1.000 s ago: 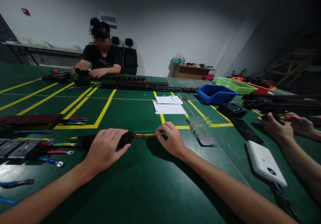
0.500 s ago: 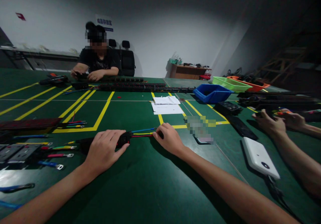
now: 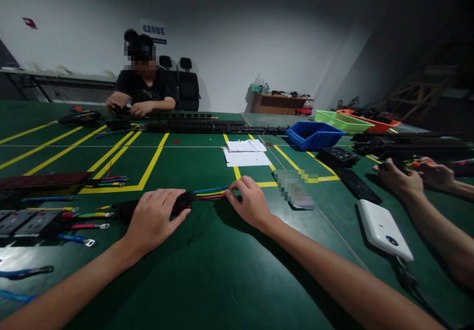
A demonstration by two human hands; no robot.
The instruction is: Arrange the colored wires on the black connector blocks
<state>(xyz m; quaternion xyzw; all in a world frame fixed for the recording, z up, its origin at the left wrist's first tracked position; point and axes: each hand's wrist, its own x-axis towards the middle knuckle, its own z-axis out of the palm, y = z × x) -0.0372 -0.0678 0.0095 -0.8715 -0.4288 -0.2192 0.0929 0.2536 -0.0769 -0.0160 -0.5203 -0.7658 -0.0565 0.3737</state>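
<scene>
My left hand [image 3: 153, 216] is wrapped over a black socket strip [image 3: 184, 203] lying on the green table [image 3: 207, 280], its thumb along the near side. Blue, yellow and red wires [image 3: 209, 194] run out of the strip's right end. At their far end my right hand [image 3: 250, 201] pinches the wires between thumb and fingers, and the fingertips hide the wire ends. Left of my left hand, more wires with metal ring lugs [image 3: 105, 226] stick out from a block of grey-and-black sockets [image 3: 29, 225].
White papers [image 3: 247, 158] and a blurred phone [image 3: 294, 192] lie ahead. A white device [image 3: 385, 229] with a cable sits at right, near a co-worker's hands [image 3: 402, 184]. Beyond are blue [image 3: 314, 135] and green bins [image 3: 342, 121]. Another person [image 3: 144, 86] sits across the table.
My right hand has risen slightly at the wire ends, its fingers a little more arched. The left hand stays on the socket strip.
</scene>
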